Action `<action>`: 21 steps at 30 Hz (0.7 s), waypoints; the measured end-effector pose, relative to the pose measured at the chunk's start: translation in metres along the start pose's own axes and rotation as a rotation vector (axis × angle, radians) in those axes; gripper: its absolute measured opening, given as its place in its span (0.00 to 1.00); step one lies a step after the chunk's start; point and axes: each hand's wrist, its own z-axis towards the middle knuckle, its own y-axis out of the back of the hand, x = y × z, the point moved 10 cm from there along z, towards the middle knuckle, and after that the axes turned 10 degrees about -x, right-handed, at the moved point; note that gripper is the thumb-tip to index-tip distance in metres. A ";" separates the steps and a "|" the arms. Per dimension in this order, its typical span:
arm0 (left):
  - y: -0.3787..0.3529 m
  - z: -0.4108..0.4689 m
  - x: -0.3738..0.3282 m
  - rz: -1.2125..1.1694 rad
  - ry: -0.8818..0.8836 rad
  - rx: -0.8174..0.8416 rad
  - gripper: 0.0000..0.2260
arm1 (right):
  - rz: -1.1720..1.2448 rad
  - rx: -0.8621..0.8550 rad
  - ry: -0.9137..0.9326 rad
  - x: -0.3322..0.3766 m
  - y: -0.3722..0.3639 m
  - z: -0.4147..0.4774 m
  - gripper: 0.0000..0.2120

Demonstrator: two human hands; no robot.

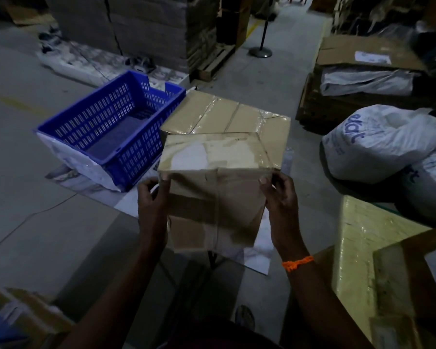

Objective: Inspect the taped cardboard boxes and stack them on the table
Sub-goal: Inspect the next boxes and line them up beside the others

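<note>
I hold a taped cardboard box (213,195) up in front of me, above the near part of the small table (257,258). My left hand (151,197) grips its upper left edge, thumb on the front face. My right hand (278,191) grips the upper right edge the same way; an orange band is on that wrist. The box's top has a torn white patch where a label was. Behind it, a second, wider taped cardboard box (224,114) lies on the table, shiny tape crossing its top.
An empty blue plastic crate (111,127) stands at the table's left. White filled sacks (378,142) lie on the right, with a yellowish wrapped package (360,245) nearer. Cardboard stacks on a pallet (141,26) stand behind, a post base (260,51) in the aisle.
</note>
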 end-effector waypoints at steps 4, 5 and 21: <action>0.009 -0.014 0.009 0.054 0.013 0.036 0.41 | -0.063 -0.048 0.017 -0.002 0.003 -0.026 0.21; 0.011 -0.019 0.013 0.060 0.013 0.045 0.40 | -0.088 -0.066 0.026 -0.006 0.005 -0.032 0.21; 0.010 -0.040 0.012 0.131 -0.053 0.233 0.26 | -0.156 -0.182 -0.069 -0.041 0.037 -0.043 0.18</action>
